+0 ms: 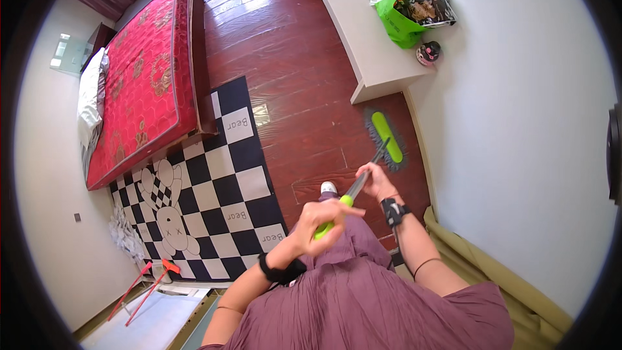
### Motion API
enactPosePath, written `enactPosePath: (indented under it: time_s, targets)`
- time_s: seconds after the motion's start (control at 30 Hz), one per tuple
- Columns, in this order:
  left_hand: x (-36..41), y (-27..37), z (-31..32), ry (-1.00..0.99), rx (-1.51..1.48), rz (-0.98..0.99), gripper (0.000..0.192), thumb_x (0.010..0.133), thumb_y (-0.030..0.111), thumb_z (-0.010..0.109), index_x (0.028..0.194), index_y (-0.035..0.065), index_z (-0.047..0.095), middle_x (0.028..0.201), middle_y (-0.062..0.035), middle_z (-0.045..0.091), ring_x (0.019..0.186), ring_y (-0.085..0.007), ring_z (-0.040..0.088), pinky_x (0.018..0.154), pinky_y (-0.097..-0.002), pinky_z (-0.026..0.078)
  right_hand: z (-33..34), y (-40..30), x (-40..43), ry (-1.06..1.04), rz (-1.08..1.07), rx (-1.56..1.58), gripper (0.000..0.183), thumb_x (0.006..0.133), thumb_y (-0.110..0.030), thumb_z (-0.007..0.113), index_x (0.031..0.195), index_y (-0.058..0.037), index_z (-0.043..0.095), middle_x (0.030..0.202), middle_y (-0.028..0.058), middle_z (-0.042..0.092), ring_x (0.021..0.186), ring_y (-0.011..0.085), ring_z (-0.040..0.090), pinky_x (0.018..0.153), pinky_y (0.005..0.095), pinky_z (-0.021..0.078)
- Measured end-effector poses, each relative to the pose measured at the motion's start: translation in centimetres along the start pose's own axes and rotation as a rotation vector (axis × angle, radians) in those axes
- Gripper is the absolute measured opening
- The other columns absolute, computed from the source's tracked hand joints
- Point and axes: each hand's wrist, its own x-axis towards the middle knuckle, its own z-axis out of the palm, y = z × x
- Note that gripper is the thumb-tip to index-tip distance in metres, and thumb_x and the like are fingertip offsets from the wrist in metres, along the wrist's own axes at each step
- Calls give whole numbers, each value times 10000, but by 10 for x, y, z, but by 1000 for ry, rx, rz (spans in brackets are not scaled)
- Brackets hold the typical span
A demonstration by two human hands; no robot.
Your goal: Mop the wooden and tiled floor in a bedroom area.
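Observation:
A flat mop with a green head and grey fringed pad lies on the dark red wooden floor, beside the right-hand wall and just below the end of a white desk. Its grey pole slants back towards me. My left hand is closed around the pole's green grip, with a finger stretched out over it. Farther down, my right hand grasps the grey part of the pole. Both wrists wear black bands.
The white desk bears a green plastic bag and a small dark and pink object. A bed with a red mattress stands at the left, next to a checkered mat. An olive curtain or cloth runs along the lower right wall.

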Motion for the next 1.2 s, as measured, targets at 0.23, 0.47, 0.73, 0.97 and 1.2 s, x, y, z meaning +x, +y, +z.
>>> enactPosePath:
  time_s: [0.23, 0.47, 0.73, 0.97, 1.2]
  targets:
    - [-24, -59, 6, 193, -182, -261, 268, 815, 120, 410, 843, -49, 616, 506, 1, 387, 469, -72, 348, 463, -237, 285, -23, -10, 41, 342, -29, -73, 70, 739, -157, 483, 759, -92, 468, 652, 47, 540, 604, 178, 559, 578, 348, 483]
    - [-63, 0, -99, 348, -279, -289, 379, 834, 194, 404, 494, 28, 432, 758, -225, 625, 433, -56, 349, 400, -192, 265, 79, 66, 59, 162, 257, -32, 73, 773, -66, 483, 807, -3, 466, 728, 116, 546, 683, 241, 577, 662, 383, 519]
    - [-77, 98, -198, 565, 116, -37, 303, 746, 121, 424, 461, 52, 347, 428, -29, 419, 480, -205, 565, 495, -276, 396, 272, 124, 92, -161, 381, -349, 37, 753, -43, 521, 753, -17, 495, 700, 92, 554, 649, 210, 580, 609, 352, 519]
    - [-56, 52, -261, 604, 435, -1, 201, 693, 26, 446, 500, 21, 390, 557, -100, 559, 571, -210, 598, 588, -310, 443, 362, 90, 199, -141, 166, -672, 53, 723, -85, 531, 701, -50, 498, 616, 50, 509, 580, 178, 540, 574, 359, 513]
    - [-21, -26, -282, 394, 533, -56, 156, 705, -41, 539, 586, -4, 446, 677, -138, 538, 953, -296, 579, 785, -350, 433, 379, 20, 255, 112, -120, -1000, 195, 775, -186, 578, 792, -9, 496, 637, 62, 547, 537, 191, 578, 462, 315, 469]
